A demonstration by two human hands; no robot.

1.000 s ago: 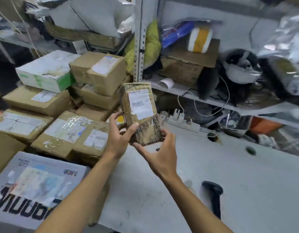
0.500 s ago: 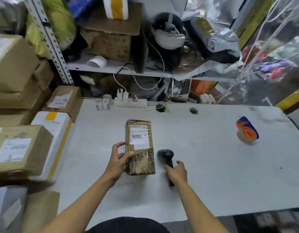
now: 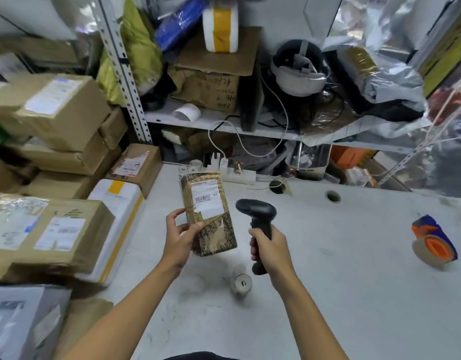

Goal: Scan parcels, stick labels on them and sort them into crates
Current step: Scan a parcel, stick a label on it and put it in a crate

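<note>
A small brown patterned parcel (image 3: 213, 229) with a white barcode label on its upper face is held above the white table (image 3: 354, 281). My left hand (image 3: 181, 237) grips its lower left side, thumb across the front. To the right, my right hand (image 3: 269, 246) is wrapped round the handle of a black barcode scanner (image 3: 255, 210). The scanner head is raised beside the parcel's label, a short gap apart.
Stacked cardboard parcels (image 3: 50, 229) fill the left side of the table. A small roll (image 3: 241, 283) lies on the table below the hands. An orange and blue tape dispenser (image 3: 433, 244) sits at the right. A power strip (image 3: 237, 174) and a cluttered shelf stand behind.
My right hand has lifted the scanner off the table and raised it upright beside the parcel. My left hand has lifted the parcel higher. Earlier both hands held the parcel near the stack.
</note>
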